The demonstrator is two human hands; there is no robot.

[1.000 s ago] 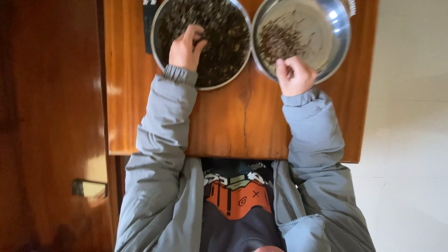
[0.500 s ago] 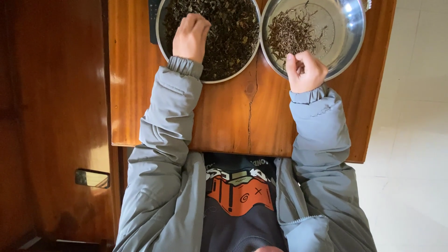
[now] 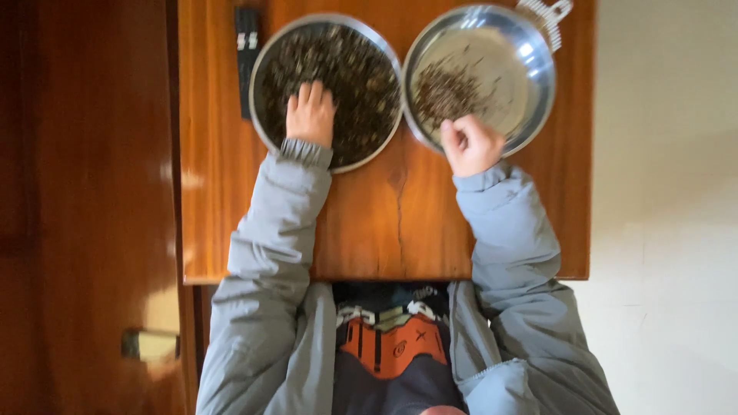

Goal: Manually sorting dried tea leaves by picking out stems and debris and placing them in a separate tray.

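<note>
Fingers of the left hand [image 3: 310, 115] now lie flat on the dark leaves [image 3: 361, 84]; the right hand [image 3: 470, 144] has curled shut, pinch contents unclear, at the steel bowl's [image 3: 538, 100] near rim.

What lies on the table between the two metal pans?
Nothing lies there. In the head view the full pan and the nearly empty pan almost touch at their rims; only a sliver of the wooden table shows.

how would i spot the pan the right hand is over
On the wooden table stand two round metal dishes side by side. The pan is the one under the right hand: shiny, mostly bare, with a small pile of dark bits, unlike the full left dish.
</note>
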